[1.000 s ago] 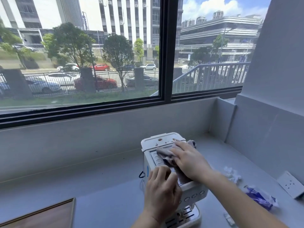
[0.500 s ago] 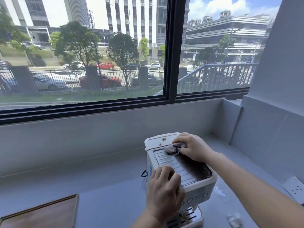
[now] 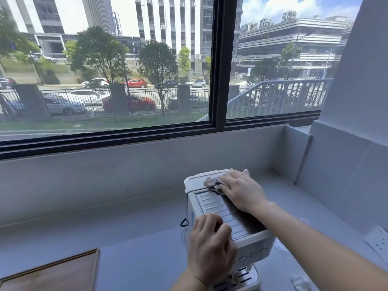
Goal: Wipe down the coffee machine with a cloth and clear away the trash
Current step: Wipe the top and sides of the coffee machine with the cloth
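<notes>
Head view: right hand (image 3: pixel 241 191) hides most of the cloth (image 3: pixel 211 182) its fingers clutch; left hand (image 3: pixel 210 250) fingers clamp the coffee machine (image 3: pixel 214 204).

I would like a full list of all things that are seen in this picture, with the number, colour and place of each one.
coffee machine: one, white, on the counter, right of centre
cloth: one, grey-purple, bunched on the machine's rear top
counter: one, grey, below the window
window: one, dark frame, two panes, behind the counter
wooden board: one, brown, lower left corner
wall socket: one, white, far right edge
wrapper scrap: one, pale, on the counter, lower right
left hand: one, grips the machine's near left corner
right hand: one, holds the cloth against the machine
</notes>
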